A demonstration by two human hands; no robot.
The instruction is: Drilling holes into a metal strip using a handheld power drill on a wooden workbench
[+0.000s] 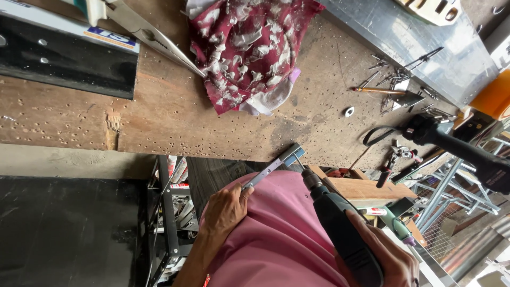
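The left hand pinches the near end of a narrow metal strip between thumb and curled fingers, bracing it against the pink shirt so the far end rests on the edge of the wooden workbench and cannot swing. The right hand, at about five o'clock from the strip, wraps fully closed around the grip of a dark green power drill, whose chuck points up toward eleven o'clock, its bit meeting the strip close to the bench edge, where the wood backs it. At twelve o'clock lies a red patterned rag (crumpled, well apart from the hands), with long-nosed pliers just beside it at ten o'clock. Loose small tools scatter toward two o'clock.
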